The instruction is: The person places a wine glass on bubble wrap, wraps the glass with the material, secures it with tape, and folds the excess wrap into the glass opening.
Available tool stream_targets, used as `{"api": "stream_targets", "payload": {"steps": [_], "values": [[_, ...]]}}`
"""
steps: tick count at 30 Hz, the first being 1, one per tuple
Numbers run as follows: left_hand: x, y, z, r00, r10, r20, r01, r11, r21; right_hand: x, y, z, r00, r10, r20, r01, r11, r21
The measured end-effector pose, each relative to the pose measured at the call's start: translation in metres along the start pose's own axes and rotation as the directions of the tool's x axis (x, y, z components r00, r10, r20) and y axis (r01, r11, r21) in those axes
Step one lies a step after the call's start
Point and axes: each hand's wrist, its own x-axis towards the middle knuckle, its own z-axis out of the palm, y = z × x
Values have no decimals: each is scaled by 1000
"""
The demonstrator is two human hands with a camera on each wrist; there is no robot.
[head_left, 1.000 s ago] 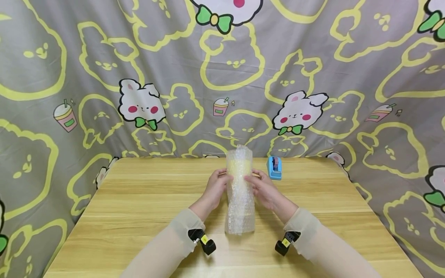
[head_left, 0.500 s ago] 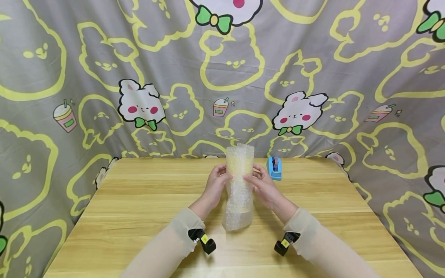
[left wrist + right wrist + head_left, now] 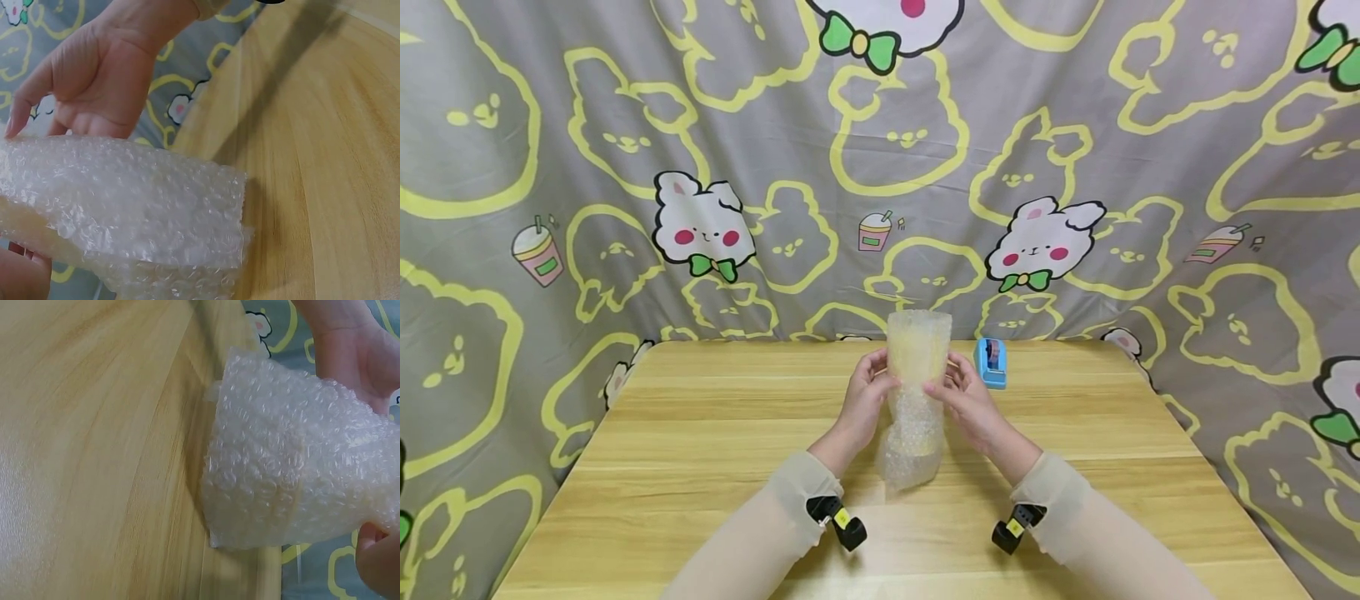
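Observation:
A roll of bubble wrap (image 3: 917,408) stands out over the middle of the table, with something pale yellow showing through its upper part. My left hand (image 3: 867,402) grips it from the left, thumb on the near face and fingers round behind. On the other side my right hand (image 3: 972,400) holds it the same way. The left wrist view has the bubble wrap (image 3: 137,200) filling the lower left, its loose end close over the wood. From the right wrist, the open-edged end of the bubble wrap (image 3: 281,462) shows, with a hand on either side.
A blue tape dispenser (image 3: 992,364) sits at the back of the wooden table (image 3: 715,442), right of the wrap. Behind the table hangs a grey curtain (image 3: 805,108) with yellow rabbit outlines. Black wrist cameras are strapped to both sleeves.
The bubble wrap has turned between my hands; its lower end has swung a little left and up, and its front seam is no longer seen. Both hands stay in nearly the same place.

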Motion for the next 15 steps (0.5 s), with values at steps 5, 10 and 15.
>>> {"api": "stream_targets", "payload": {"steps": [5,10,15], "values": [[-1,-2,-1,1000,19,10,-19,1000,-23,0,2,-1,1000,-19,14,19,1000,-15],[0,-3,-1,1000,17,7,-17,1000,-23,-1,2,-1,999,-33,16,34,999,-26],[1,-5,-1,999,31,4,-31,999,-30,-1,2,1,999,-41,12,41,999,-13]]}}
